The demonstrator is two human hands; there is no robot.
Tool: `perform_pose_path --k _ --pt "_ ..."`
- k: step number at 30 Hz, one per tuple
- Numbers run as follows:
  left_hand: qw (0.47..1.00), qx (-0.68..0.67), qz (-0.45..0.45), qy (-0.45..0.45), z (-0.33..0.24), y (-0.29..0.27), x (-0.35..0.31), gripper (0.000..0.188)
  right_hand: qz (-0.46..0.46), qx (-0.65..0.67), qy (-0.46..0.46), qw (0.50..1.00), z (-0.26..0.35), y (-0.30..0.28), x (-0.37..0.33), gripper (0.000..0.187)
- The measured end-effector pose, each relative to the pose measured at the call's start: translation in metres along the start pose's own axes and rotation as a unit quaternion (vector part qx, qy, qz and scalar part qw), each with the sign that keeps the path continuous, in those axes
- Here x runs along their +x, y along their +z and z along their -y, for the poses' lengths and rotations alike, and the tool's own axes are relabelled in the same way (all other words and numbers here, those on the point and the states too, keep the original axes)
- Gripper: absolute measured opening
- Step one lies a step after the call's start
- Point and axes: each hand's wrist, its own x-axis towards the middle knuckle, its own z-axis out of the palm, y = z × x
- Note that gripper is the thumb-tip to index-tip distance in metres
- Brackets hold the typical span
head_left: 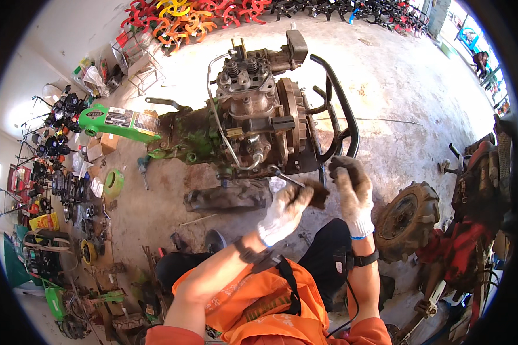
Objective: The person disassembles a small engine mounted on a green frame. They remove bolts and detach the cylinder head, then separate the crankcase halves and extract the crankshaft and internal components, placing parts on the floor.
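A greasy engine (pixel 247 98) with bare valve springs on top stands before me, joined to a green gearbox housing (pixel 181 138). My left hand (pixel 288 207), in a white work glove with dirt-brown fingers, is closed around a wrench (pixel 286 177). The wrench's far end meets the engine's lower near side; its grip is hidden in the glove. My right hand (pixel 353 192), gloved likewise, has its fingers curled on the near bend of the black tubular guard bar (pixel 351 115), at the engine's right side. A finned flywheel (pixel 290 115) lies between engine and bar.
A lugged tyre (pixel 227 197) sits beneath the engine's near side. Another wheel (pixel 406 215) and red machinery (pixel 460 247) stand at right. Parts crowd the left wall, with a green ring (pixel 114 182) and a cordless tool (pixel 144 167) nearer. Coloured tiller blades (pixel 184 20) pile at the back.
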Motion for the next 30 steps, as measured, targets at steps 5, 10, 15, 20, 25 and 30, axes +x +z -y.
perform_pose_path --k 5,10,15,20,25,30 --pt "0.825 0.554 -0.056 -0.095 -0.065 -0.061 -0.059 0.044 0.17 -0.075 -0.02 0.982 -0.01 0.052 -0.008 0.032" --pt "0.731 0.681 -0.03 -0.022 -0.133 -0.114 -0.062 0.043 0.194 -0.008 0.062 0.979 -0.03 0.118 -0.006 0.026" --pt "0.789 0.608 0.001 -0.083 -0.17 -0.128 -0.026 0.031 0.114 0.064 0.074 0.989 -0.046 0.149 0.0 0.023" --pt "0.723 0.676 0.032 -0.139 -0.209 -0.116 0.002 0.03 0.1 0.12 0.088 0.984 -0.05 0.155 0.001 0.024" --pt "0.648 0.754 0.1 -0.052 -0.22 -0.13 0.023 0.026 0.098 0.104 0.099 0.985 -0.042 0.156 0.002 0.025" --pt "0.737 0.662 0.028 -0.131 -0.153 -0.134 -0.025 0.048 0.136 0.099 0.102 0.981 -0.041 0.136 0.002 0.022"
